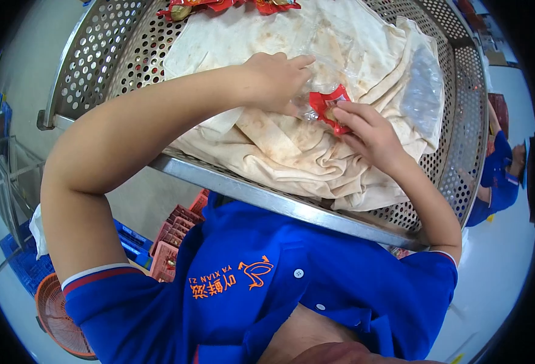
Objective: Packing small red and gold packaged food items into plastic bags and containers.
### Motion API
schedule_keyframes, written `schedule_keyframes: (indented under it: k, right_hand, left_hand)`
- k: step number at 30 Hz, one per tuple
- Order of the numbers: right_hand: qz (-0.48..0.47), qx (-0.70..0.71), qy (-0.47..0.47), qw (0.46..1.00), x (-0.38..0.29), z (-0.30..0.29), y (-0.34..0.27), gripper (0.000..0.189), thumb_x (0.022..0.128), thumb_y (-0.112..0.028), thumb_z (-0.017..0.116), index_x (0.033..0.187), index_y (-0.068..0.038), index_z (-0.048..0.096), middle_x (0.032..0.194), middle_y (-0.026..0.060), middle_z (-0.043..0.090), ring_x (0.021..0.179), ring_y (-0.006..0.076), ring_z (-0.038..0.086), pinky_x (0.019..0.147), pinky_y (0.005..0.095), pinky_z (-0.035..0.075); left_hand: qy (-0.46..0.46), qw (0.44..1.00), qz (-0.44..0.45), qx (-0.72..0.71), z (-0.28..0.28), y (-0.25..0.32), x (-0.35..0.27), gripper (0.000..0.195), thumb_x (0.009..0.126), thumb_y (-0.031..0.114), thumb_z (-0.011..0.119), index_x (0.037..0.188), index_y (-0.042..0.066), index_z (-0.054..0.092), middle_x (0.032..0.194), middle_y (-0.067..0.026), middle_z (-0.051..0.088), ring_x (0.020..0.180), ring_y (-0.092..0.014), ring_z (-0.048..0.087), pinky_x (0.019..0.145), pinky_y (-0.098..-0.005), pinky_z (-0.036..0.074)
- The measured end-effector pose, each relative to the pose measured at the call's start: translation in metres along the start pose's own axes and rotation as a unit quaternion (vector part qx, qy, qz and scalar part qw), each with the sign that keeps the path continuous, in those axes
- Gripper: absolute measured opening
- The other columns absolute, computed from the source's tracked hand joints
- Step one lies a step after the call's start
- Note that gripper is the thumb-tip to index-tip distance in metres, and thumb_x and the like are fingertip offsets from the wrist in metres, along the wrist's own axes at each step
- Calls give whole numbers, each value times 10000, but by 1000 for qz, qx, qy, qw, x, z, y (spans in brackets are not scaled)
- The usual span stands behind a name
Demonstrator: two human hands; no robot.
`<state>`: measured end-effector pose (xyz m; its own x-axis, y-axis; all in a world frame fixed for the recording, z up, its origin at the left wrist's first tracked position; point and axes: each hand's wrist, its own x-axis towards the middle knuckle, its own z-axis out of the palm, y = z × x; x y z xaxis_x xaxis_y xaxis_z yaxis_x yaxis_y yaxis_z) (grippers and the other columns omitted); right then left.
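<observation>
My right hand (369, 132) has its fingers on a red foil packet (326, 103) with a gold-brown patch on it. To the left of that packet, my left hand (276, 84) curves around crumpled clear plastic (310, 93), with thumb and fingers on either side. Whether this plastic is a bag or a loose sheet cannot be told. Both hands are above a stained off-white cloth (285, 150), which lies bunched in folds inside a perforated metal tray (149, 50).
More red packets (226, 4) lie at the tray's far edge. Clear plastic (422, 91) rests on the cloth at right. A metal rim (249, 184) runs before my chest. Red crates (171, 241) and an orange basket (60, 314) stand lower left. Another person (499, 177) is at right.
</observation>
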<state>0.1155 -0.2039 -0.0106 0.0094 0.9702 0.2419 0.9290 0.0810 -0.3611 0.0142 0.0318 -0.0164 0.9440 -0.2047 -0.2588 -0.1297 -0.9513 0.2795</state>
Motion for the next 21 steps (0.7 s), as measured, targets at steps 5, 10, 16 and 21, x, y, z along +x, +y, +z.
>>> schedule_keyframes:
  k: [5,10,16,21]
  right_hand:
    - [130,-24,-193,972,32,-12,-9,417,732,-34,716,1136,-44,614,1060,107,608,977,315,599,835,381,510]
    - [107,-1,-163,981,39,-12,-11,390,763,-59,707,1137,-36,601,1022,121,600,962,333,593,827,397,498]
    - [164,58,-158,972,44,-19,-8,344,781,-80,695,1111,-39,609,1003,135,606,913,331,605,798,392,500]
    - [207,73,-144,965,50,-11,5,309,774,-146,711,1043,-19,628,923,157,627,865,327,624,767,386,503]
  left_hand:
    - [-15,1000,20,-15,0,3,-1,569,771,321,717,1224,31,533,1514,-94,316,1159,-293,534,885,-426,515]
    - [-65,997,-23,-17,-7,0,1,573,763,278,726,1239,30,525,1469,-101,386,1176,-292,523,895,-425,512]
    - [-39,999,9,35,-8,-6,1,583,738,231,754,1242,37,533,1420,-120,431,1165,-308,525,914,-411,500]
    - [98,993,63,-18,-22,17,-1,540,699,259,789,1151,63,570,1218,-143,566,1096,-333,561,851,-403,505]
